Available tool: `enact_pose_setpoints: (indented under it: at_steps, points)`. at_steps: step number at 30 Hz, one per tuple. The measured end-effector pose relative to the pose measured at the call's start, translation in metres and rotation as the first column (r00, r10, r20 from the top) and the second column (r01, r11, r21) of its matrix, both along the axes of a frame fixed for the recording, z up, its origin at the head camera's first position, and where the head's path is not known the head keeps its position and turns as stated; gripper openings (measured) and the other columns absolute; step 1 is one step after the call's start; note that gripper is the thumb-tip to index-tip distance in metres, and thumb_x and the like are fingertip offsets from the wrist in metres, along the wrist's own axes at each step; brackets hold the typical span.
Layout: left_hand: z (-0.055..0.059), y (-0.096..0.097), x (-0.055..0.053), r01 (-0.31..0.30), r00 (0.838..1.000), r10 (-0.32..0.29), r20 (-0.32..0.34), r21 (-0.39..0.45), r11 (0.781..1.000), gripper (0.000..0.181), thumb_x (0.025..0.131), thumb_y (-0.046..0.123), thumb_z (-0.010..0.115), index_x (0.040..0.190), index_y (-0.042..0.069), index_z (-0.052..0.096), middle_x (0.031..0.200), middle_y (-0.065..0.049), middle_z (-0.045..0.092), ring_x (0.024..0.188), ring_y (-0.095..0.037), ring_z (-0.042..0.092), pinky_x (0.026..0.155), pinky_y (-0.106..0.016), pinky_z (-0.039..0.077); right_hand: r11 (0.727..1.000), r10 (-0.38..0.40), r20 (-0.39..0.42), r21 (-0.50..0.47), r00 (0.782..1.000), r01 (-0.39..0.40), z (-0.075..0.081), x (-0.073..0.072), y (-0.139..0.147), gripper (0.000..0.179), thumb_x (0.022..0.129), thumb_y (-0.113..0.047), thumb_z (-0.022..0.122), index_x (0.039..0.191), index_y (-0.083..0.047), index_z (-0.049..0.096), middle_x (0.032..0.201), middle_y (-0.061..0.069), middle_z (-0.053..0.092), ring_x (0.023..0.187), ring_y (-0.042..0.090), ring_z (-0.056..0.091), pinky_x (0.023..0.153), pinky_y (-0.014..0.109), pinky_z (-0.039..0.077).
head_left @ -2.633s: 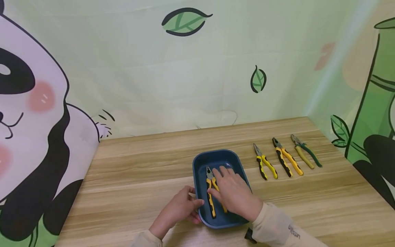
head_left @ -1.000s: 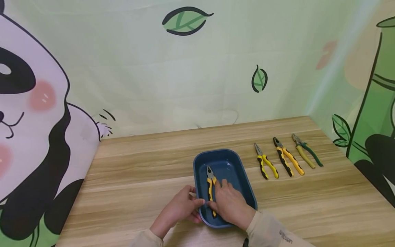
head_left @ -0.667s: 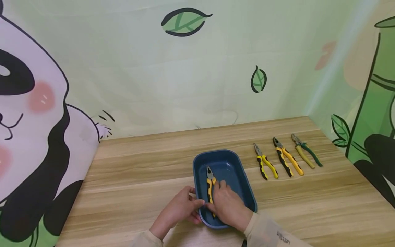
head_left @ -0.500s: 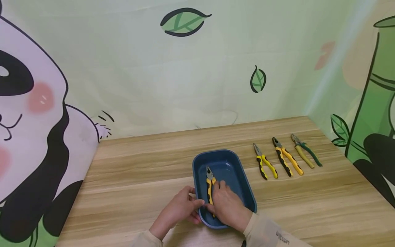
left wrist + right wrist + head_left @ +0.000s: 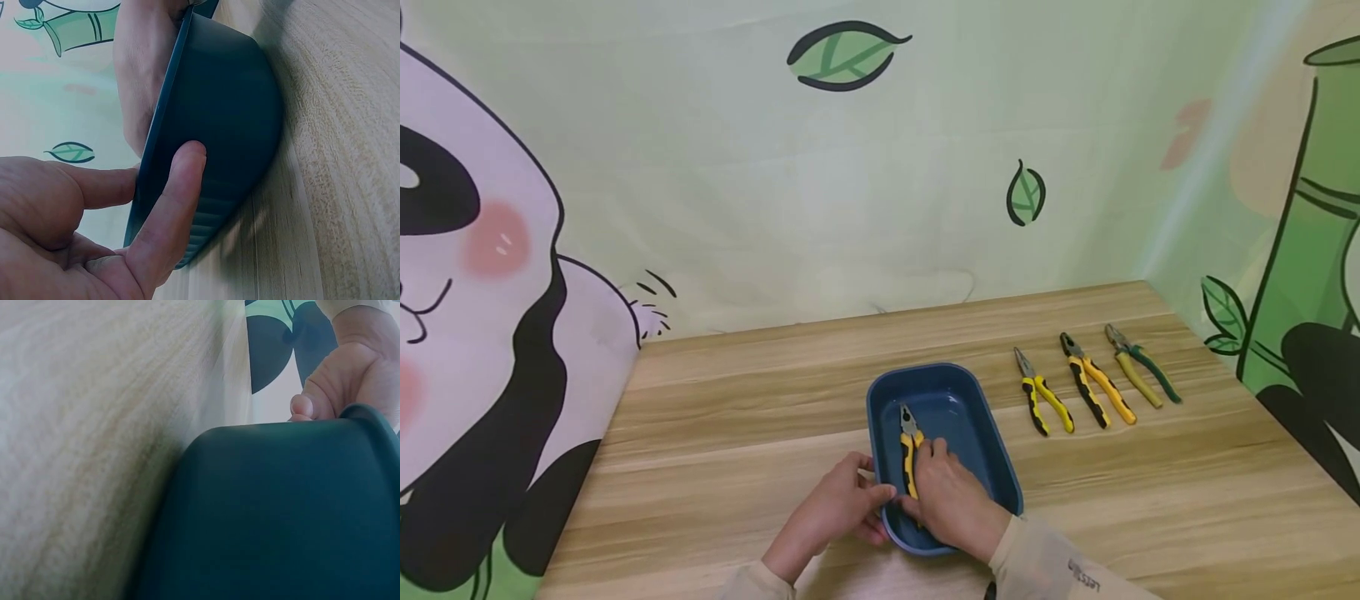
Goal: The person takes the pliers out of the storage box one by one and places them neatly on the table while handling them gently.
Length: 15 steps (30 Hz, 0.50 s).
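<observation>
A blue plastic tray (image 5: pixel 951 398) sits on the wooden table; its outer wall (image 5: pixel 231 94) fills much of the left wrist view. My left hand (image 5: pixel 841 504) pinches the left rim, thumb over the edge and fingers against the outside. Inside lies a pair of combination pliers (image 5: pixel 909 446) with yellow and black handles, its metal nose pointing away from me. My right hand (image 5: pixel 953 493) reaches down into the tray and grips these handles, covering the right one and most of the lower ends. In the right wrist view the tray wall (image 5: pixel 269 512) hides that hand.
Right of the tray three more tools lie in a row: yellow long-nose pliers (image 5: pixel 1030 387), orange-yellow combination pliers (image 5: pixel 1082 377) and green-handled pliers (image 5: pixel 1138 357). Behind the table (image 5: pixel 737 417) hangs a backdrop (image 5: pixel 715 167) printed with a panda, leaves and bamboo.
My right hand has moved down and slightly left, from spread fingers over the pliers to gripping their handles; over the last second it holds still. My left hand stays at the rim.
</observation>
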State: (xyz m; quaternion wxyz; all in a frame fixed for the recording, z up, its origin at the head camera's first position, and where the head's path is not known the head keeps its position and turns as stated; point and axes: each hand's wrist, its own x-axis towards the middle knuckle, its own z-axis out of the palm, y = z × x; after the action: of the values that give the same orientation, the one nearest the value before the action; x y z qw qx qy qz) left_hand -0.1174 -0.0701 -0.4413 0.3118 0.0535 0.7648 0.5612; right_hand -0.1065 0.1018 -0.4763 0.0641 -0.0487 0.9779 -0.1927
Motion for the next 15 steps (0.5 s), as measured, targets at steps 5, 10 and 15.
enact_pose_setpoints:
  at_steps: [5, 10, 15]
  points:
    - [-0.0005, -0.0001, -0.0002, -0.001, 1.000, 0.001, -0.001, 0.005, 1.000, 0.045, 0.101, 0.004, 0.065, 0.134, -0.013, 0.040, 0.097, -0.022, 0.062, 0.059, -0.019, 0.069, 0.057, -0.034, 0.065, 1.000, -0.022, 0.027, -0.006, 0.999, 0.022, 0.0006, -0.0020, -0.0004, 0.071, 0.087, -0.035, 0.085, 0.127, 0.013, 0.051, 0.101, 0.019, 0.052, 0.080, 0.025, 0.059, 0.070, 0.043, 0.062]
    - [-0.0010, -0.0003, -0.0005, 0.001, 1.000, -0.001, -0.003, 0.003, 1.000, 0.045, 0.101, 0.004, 0.065, 0.134, -0.013, 0.040, 0.097, -0.022, 0.062, 0.060, -0.019, 0.069, 0.057, -0.034, 0.065, 0.999, -0.027, 0.030, -0.016, 0.999, 0.028, 0.0018, -0.0028, 0.0003, 0.070, 0.086, -0.034, 0.084, 0.127, 0.014, 0.052, 0.100, 0.019, 0.051, 0.078, 0.024, 0.060, 0.070, 0.043, 0.062]
    - [-0.0009, -0.0005, -0.0004, 0.005, 1.000, -0.005, -0.004, -0.003, 1.000, 0.046, 0.101, 0.004, 0.065, 0.135, -0.013, 0.040, 0.098, -0.021, 0.062, 0.060, -0.019, 0.069, 0.057, -0.034, 0.065, 0.998, -0.035, 0.033, -0.052, 0.999, 0.036, 0.0011, -0.0038, 0.0027, 0.073, 0.086, -0.032, 0.083, 0.130, 0.017, 0.051, 0.103, 0.022, 0.053, 0.080, 0.026, 0.061, 0.071, 0.044, 0.062]
